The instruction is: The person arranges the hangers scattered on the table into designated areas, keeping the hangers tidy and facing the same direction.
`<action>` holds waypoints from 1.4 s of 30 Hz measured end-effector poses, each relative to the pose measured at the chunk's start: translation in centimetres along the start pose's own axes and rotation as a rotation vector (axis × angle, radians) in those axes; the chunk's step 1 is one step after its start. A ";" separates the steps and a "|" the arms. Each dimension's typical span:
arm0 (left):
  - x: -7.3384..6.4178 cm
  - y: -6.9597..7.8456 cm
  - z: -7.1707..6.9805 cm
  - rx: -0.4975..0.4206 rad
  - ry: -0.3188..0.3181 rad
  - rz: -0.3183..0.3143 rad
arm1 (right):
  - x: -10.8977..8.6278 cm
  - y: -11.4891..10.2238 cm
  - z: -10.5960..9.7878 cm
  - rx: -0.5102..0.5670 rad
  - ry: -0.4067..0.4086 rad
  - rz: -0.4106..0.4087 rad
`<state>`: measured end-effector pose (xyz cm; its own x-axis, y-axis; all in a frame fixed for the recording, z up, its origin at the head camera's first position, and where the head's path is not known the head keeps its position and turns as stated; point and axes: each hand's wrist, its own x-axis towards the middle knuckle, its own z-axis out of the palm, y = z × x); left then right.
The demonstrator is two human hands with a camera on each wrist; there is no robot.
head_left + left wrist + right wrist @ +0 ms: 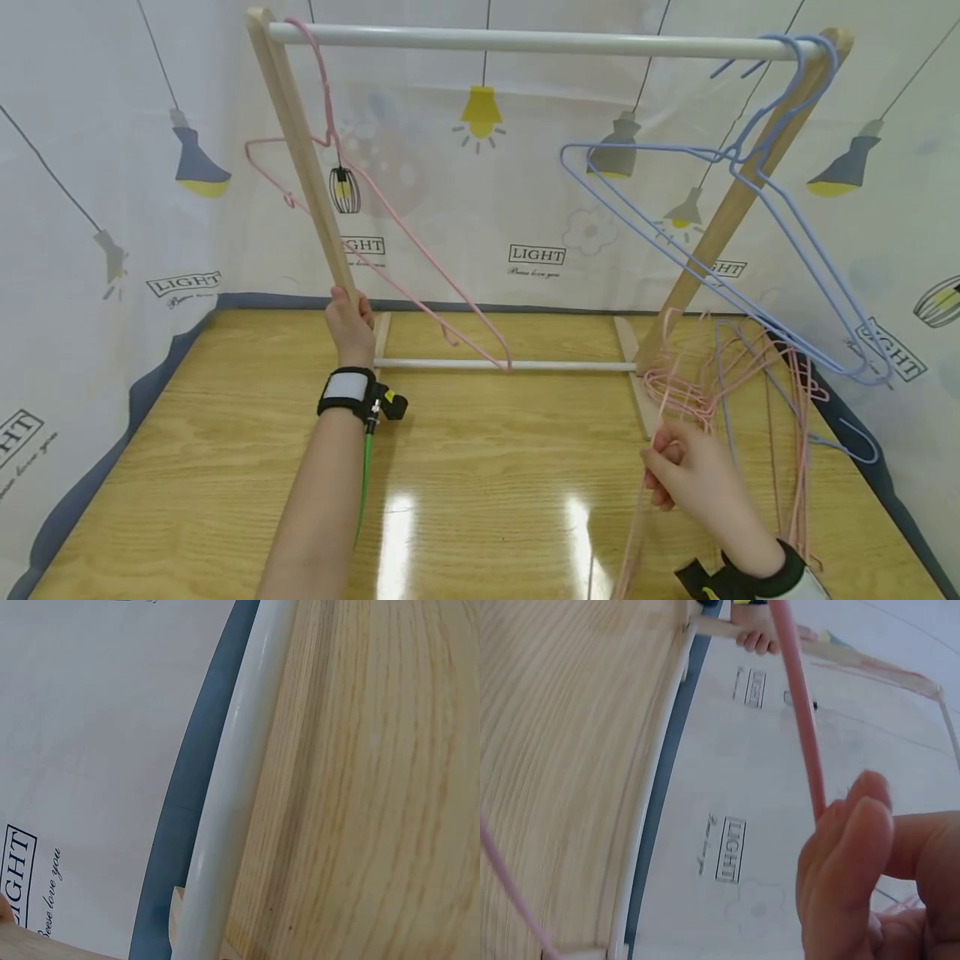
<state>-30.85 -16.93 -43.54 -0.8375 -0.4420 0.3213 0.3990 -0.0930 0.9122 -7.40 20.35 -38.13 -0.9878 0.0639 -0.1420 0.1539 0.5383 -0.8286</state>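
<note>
My left hand [351,329] grips the left wooden post [306,158] of a hanger rack low down, near the table. Between the thumb and fingers of my right hand [697,479], a pink hanger [804,712] is pinched by its wire, over the table at front right. One pink hanger [326,92] hangs at the left end of the white top rail [525,40]. Two blue hangers [637,147] hang together at its right end. Beyond my right hand lies a tangled pile of pink hangers [690,400] with some blue among them.
The rack's right wooden post [731,208] leans outward in the head view, its foot beside the pile. A white lower bar [502,365] joins the feet close over the wooden table [480,467]. Behind stands a lamp-patterned cloth [427,175]. A green cable [366,475] trails from my left wrist.
</note>
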 end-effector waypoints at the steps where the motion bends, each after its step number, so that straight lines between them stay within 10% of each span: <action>1: 0.0 0.0 0.0 0.003 0.000 0.000 | 0.0 -0.1 0.3 0.015 0.003 -0.005; 42: 0.0 0.0 -0.1 0.064 0.002 -0.005 | -1.7 -8.3 9.9 0.428 -0.315 -0.160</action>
<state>-30.82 -17.06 -43.52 -0.8386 -0.4436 0.3163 0.3704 -0.0383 0.9281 -6.78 7.43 -36.34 -0.9550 -0.2804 -0.0967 0.0630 0.1268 -0.9899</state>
